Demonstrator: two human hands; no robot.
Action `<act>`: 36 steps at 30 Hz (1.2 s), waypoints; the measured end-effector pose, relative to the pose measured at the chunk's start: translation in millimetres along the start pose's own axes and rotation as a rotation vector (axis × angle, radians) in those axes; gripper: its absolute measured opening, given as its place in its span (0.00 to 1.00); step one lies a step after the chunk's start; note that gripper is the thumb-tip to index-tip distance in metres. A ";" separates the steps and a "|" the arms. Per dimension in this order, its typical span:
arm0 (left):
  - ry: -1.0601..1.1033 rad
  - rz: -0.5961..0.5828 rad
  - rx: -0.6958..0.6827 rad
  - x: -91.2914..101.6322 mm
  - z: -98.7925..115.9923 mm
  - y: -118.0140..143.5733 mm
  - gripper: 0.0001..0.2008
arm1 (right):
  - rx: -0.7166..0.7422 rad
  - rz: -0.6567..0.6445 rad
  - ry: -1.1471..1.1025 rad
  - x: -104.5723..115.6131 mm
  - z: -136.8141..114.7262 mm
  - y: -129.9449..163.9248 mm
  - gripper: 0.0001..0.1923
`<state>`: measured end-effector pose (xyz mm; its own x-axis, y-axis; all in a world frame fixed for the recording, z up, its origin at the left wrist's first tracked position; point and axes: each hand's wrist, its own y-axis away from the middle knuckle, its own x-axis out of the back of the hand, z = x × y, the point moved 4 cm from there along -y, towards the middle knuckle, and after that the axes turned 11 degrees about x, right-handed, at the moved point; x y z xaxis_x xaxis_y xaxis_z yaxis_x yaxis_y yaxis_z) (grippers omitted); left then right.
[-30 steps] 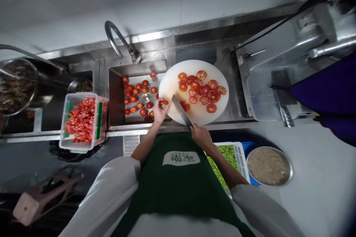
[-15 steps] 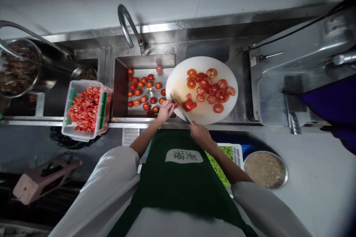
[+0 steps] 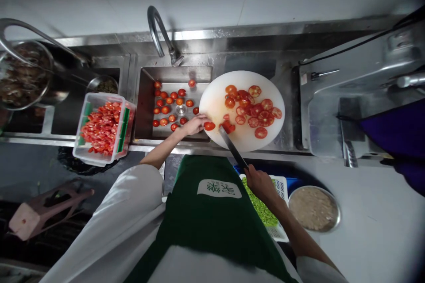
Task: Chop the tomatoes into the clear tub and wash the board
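Head view: left hand (image 3: 194, 124) fingers pinch a small, smooth, soft tomato (image 3: 209, 126) at the board's (image 3: 215, 97) near-left edge, best held by its sides, while right hand (image 3: 262, 183) fingers are wrapped on the knife (image 3: 232, 148) handle.

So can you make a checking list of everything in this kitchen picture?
Surface: round white cutting board rests partly over the steel sink.
Job's things: whole tomato on the board; tomato slices spread across it; more tomatoes in the sink.
Clutter: tub of cut tomato, metal bowl, tray of green pieces.
Grips: left hand touches the tomato; right hand holds the knife.
Cables: black cable.
Surroundings: tap, white wall.
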<state>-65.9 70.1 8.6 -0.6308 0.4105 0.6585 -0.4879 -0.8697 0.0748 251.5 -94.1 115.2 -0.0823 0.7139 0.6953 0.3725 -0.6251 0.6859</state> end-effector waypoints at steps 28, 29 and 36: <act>0.016 0.427 0.091 -49.5 7.6 39.4 0.18 | 0.017 0.051 -0.097 24.6 -63.8 -73.4 0.18; 0.014 0.431 0.102 -48.9 7.6 40.0 0.19 | 0.021 0.091 -0.124 25.4 -59.1 -72.2 0.18; -0.016 0.242 0.077 -37.4 21.7 3.6 0.30 | -0.006 0.492 -0.758 -2.7 31.0 -16.8 0.22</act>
<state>-31.0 45.6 0.6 -0.7136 0.1842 0.6759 -0.2760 -0.9607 -0.0295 274.1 -75.8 95.3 0.7173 0.3804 0.5838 0.1998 -0.9149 0.3507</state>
